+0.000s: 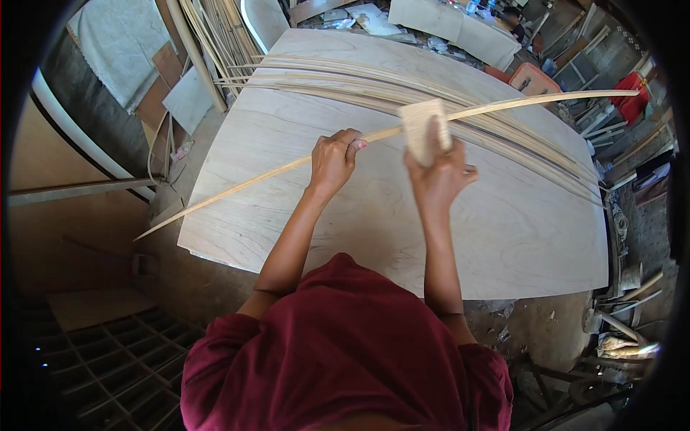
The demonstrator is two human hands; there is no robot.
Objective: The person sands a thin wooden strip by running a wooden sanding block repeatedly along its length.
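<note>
A long thin wooden strip (pixel 266 176) runs slantwise over the pale plywood table (pixel 359 237), from beyond its lower left edge to the upper right. My left hand (pixel 334 161) is closed around the strip left of the middle. In my right hand (pixel 438 172) is a flat light-wood block (pixel 422 126), gripped with the fingers and standing against the strip, whose part behind the block is hidden. Beyond both hands, several similar strips (pixel 316 72) lie side by side across the table's far part.
More strips (pixel 219 43) lean upright at the back left beside a pole. A white-topped table (pixel 460 29) stands at the far side, with a person (pixel 512 25) near it. A reddish chair (pixel 533 79) and a red cloth (pixel 631 100) are at the right.
</note>
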